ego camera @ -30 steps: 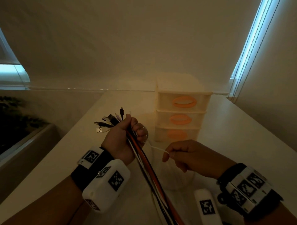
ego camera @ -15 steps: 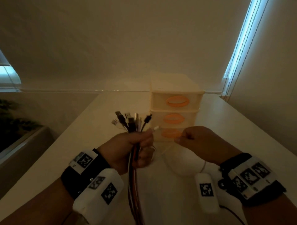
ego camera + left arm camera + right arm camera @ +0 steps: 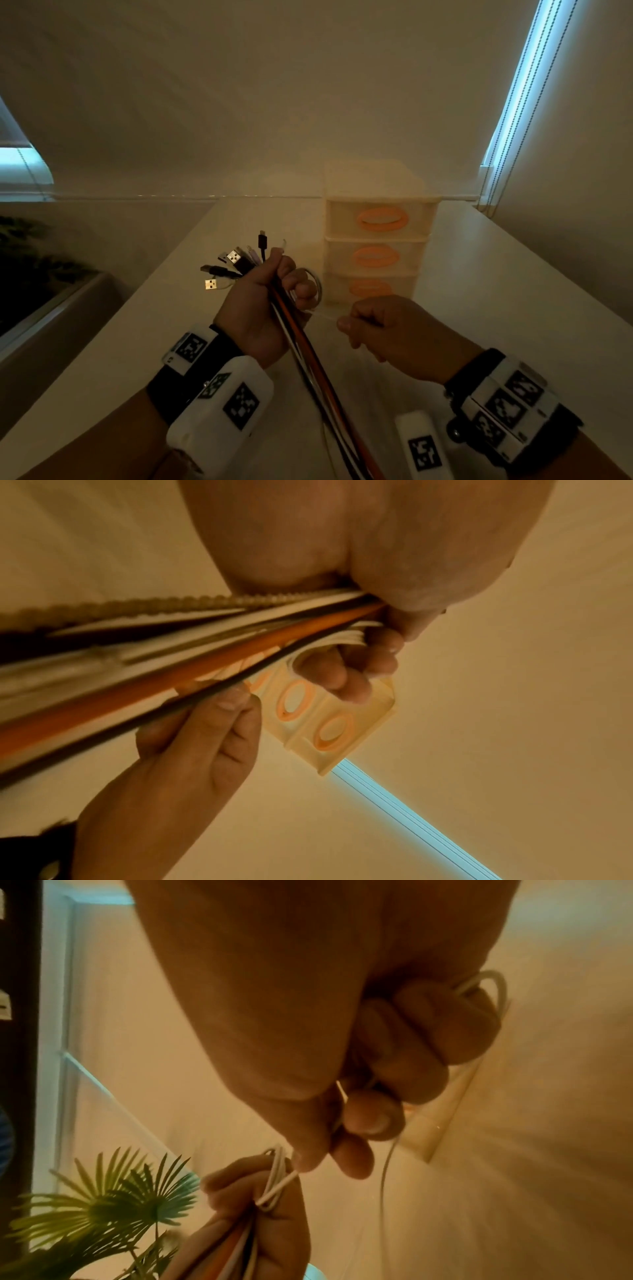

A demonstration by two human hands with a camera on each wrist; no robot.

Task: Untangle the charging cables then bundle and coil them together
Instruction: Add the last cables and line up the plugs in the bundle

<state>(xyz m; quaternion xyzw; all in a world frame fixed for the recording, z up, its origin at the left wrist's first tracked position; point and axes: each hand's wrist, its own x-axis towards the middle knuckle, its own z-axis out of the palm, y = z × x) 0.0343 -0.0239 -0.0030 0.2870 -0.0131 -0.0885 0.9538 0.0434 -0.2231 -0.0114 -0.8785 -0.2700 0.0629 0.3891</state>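
Observation:
My left hand (image 3: 270, 301) grips a bundle of charging cables (image 3: 308, 356), black, white and orange, above the white table (image 3: 513, 308). Their plugs (image 3: 236, 263) fan out past my fist to the upper left. The cable lengths (image 3: 171, 653) run down toward my body and out of the frame. A thin white cable (image 3: 277, 1180) loops round my left fingers (image 3: 329, 672). My right hand (image 3: 376, 329) sits just right of the left and pinches that white cable (image 3: 325, 313) between thumb and forefinger, fingers curled (image 3: 404, 1047). The white cable's slack (image 3: 387, 1167) hangs below my right hand.
A small cream drawer unit (image 3: 376, 240) with three orange handles stands on the table right behind my hands. A potted palm (image 3: 113, 1204) sits low at the left. Window blinds (image 3: 527, 85) hang at the right, and a wall rises behind the table.
My left hand has tilted the bundle so the plugs fan left again. My right hand has dropped lower and drawn the white cable out from the left fist.

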